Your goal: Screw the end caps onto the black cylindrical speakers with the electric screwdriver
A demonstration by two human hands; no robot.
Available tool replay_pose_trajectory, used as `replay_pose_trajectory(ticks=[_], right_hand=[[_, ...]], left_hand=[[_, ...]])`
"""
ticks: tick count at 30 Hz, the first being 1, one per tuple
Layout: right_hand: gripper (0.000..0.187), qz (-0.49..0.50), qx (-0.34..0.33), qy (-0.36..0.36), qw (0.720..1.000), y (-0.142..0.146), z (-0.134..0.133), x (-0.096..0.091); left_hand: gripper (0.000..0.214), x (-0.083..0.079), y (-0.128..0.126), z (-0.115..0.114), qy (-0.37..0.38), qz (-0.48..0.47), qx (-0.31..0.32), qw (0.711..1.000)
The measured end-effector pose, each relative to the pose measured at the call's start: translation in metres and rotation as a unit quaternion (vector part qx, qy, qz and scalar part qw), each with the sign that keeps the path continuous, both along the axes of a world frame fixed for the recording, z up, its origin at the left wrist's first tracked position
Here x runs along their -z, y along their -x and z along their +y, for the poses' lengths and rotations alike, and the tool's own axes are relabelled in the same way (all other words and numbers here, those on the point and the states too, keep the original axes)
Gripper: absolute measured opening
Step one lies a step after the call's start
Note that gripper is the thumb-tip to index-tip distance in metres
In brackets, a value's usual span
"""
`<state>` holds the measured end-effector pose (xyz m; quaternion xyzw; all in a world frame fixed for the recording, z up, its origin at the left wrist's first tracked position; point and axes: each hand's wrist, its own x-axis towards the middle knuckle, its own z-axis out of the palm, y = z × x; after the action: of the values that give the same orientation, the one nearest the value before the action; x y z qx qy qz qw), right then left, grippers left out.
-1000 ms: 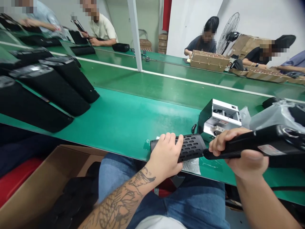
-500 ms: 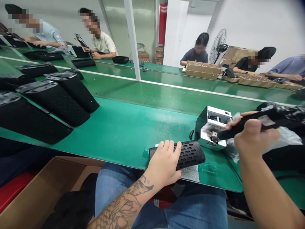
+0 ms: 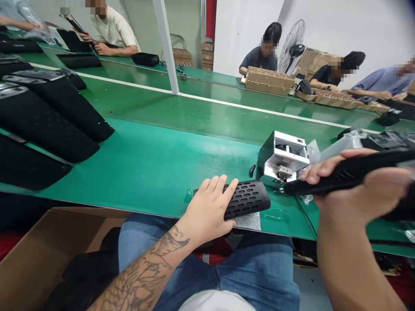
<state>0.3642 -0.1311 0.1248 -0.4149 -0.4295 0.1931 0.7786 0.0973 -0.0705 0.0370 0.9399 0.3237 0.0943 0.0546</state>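
Observation:
My left hand (image 3: 212,205) lies over a black slotted plastic housing (image 3: 249,199), fingers across its top and thumb at its near edge, holding it against the bench. The housing rests partly on a grey pad (image 3: 251,221). My right hand (image 3: 350,185) is wrapped round a black electric screwdriver (image 3: 337,175), held nearly level with its tip pointing left. A small shiny bit, perhaps a screw, shows at the tip. Just beyond the tip stands a white and black screw feeder (image 3: 282,157). A small black piece (image 3: 252,170) lies left of the feeder.
Several tall black housings (image 3: 48,108) stand at the left of the green bench (image 3: 155,168). An open cardboard box (image 3: 35,242) sits below at the left. Plastic-wrapped parts (image 3: 385,140) are at the right. Several people work across the bench, beyond a white post (image 3: 167,47).
The screwdriver tip has drawn back from the screw feeder's outlet, down and towards me. My left hand stays on the housing. The whole view has shifted slightly.

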Motion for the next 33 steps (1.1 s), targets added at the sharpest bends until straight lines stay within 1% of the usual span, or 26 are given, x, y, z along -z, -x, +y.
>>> replay_pose_trajectory(ticks=[2,4,5,7,9,12,15,17,20,22,26,33], right_hand=[[0.05,-0.021,-0.08,-0.01,0.997,0.022,-0.012,-0.007],[0.047,-0.031,-0.133,-0.006,0.991,0.046,-0.019,-0.008],[0.048,-0.029,-0.157,0.006,0.987,0.058,-0.02,-0.006],[0.052,-0.023,-0.181,0.008,0.983,0.076,-0.016,0.003],[0.056,-0.033,-0.211,0.004,0.977,0.085,-0.01,0.013],[0.052,-0.027,-0.242,-0.012,0.97,0.089,-0.003,0.024],[0.048,0.0,-0.257,-0.014,0.966,0.088,0.002,0.029],[0.048,0.004,-0.263,-0.011,0.965,0.088,0.004,0.03],[0.05,-0.025,-0.289,-0.007,0.957,0.087,0.008,0.031],[0.047,-0.047,-0.313,-0.003,0.948,0.085,0.011,0.032],[0.042,-0.051,-0.358,0.009,0.932,0.082,0.014,0.032],[0.039,-0.052,-0.376,0.015,0.925,0.085,0.012,0.034]], left_hand=[[0.106,-0.002,0.003,0.001,-0.003,0.01,-0.016,1.0],[0.099,-0.004,0.003,0.002,0.004,0.025,-0.027,0.999],[0.096,-0.005,0.003,0.003,0.009,0.03,-0.03,0.999],[0.09,-0.006,0.001,0.004,0.012,0.034,-0.029,0.999],[0.087,-0.007,0.0,0.004,0.007,0.028,-0.026,0.999],[0.088,-0.008,-0.001,0.004,0.003,0.019,-0.021,1.0],[0.09,-0.006,0.0,0.004,0.004,0.012,-0.018,1.0],[0.089,-0.005,0.001,0.004,0.001,0.006,-0.017,1.0],[0.09,-0.004,0.001,0.004,-0.001,0.001,-0.016,1.0],[0.091,-0.004,0.0,0.004,0.002,0.0,-0.011,1.0],[0.087,-0.007,0.0,0.004,0.007,0.003,-0.006,1.0],[0.091,-0.009,-0.001,0.004,0.016,0.009,-0.004,1.0]])
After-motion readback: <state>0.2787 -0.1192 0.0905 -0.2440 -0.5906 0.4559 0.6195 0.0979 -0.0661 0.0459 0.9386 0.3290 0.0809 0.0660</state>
